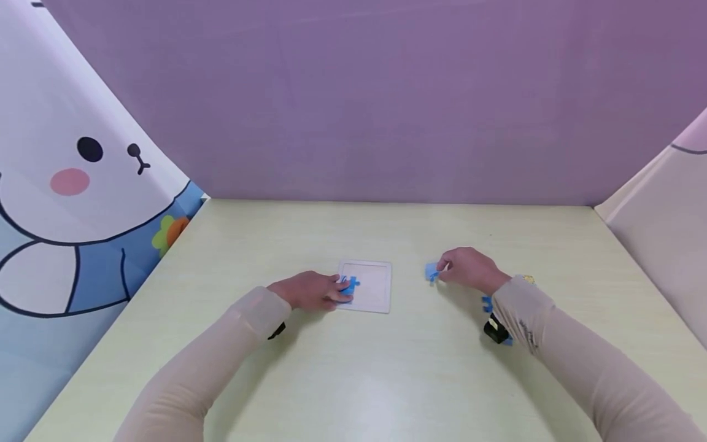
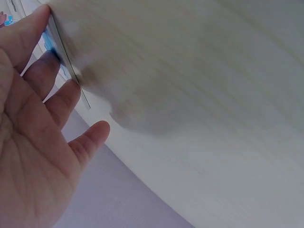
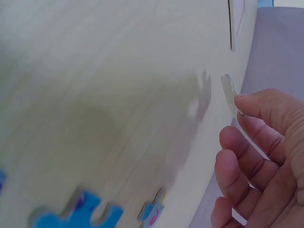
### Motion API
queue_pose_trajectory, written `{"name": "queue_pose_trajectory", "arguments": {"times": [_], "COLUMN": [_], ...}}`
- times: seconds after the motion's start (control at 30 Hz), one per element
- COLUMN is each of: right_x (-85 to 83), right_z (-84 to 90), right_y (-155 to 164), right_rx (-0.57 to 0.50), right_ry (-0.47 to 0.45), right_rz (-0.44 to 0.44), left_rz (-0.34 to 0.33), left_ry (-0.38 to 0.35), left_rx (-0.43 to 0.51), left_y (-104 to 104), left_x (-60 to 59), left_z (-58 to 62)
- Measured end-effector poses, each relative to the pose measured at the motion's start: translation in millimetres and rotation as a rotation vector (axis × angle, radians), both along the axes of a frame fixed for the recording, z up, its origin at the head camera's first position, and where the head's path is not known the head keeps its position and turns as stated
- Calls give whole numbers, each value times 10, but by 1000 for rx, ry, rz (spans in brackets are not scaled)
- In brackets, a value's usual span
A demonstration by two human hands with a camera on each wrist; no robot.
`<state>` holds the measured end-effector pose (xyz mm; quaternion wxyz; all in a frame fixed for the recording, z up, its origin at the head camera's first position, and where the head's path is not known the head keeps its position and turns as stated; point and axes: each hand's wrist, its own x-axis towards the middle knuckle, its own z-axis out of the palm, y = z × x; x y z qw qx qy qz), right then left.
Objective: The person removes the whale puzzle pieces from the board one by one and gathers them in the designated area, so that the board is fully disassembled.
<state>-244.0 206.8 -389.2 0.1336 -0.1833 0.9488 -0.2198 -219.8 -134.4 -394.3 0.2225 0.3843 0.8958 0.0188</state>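
Fingers of the left hand [image 1: 310, 291] lie fairly straight over a blue puzzle piece [image 1: 350, 285], pressing it at the left edge of the white puzzle frame [image 1: 381, 299]; most of that piece is hidden under the fingertips, and the left wrist view shows only a sliver of blue [image 2: 49, 42] between them and the frame's thin edge [image 2: 71, 71]. Whether the piece sits fully inside the frame cannot be told.

On the other side, the right hand [image 1: 469, 269] pinches a second blue piece [image 1: 431, 272] between thumb and fingertips, right of the frame and apart from it. Seen edge-on from the right wrist, this piece [image 3: 230, 93] shows as a pale strip casting a shadow on the tabletop [image 1: 364, 368], seemingly lifted clear of it, though how high is unclear.

More loose blue pieces [image 3: 78, 212] lie blurred near the right wrist; from the head view they are mostly covered by the sleeve [image 1: 521, 307] and the black wrist camera [image 1: 495, 329].
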Motion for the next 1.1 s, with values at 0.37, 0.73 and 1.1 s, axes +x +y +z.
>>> {"name": "queue_pose_trajectory", "arguments": {"times": [0.37,0.73,1.1], "right_x": [19,34,-1], "right_z": [55,16,-98], "right_y": [139,198,243], "right_rx": [6,-9,10], "right_ry": [-17,-46,-71], "right_rz": [-26,-41,-56], "left_rz": [19,31,10], "left_ry": [-9,-22,-14], "left_rx": [-17,-23,8], "left_y": [17,36,19], "left_x": [0,12,14], "left_z": [16,36,23]}}
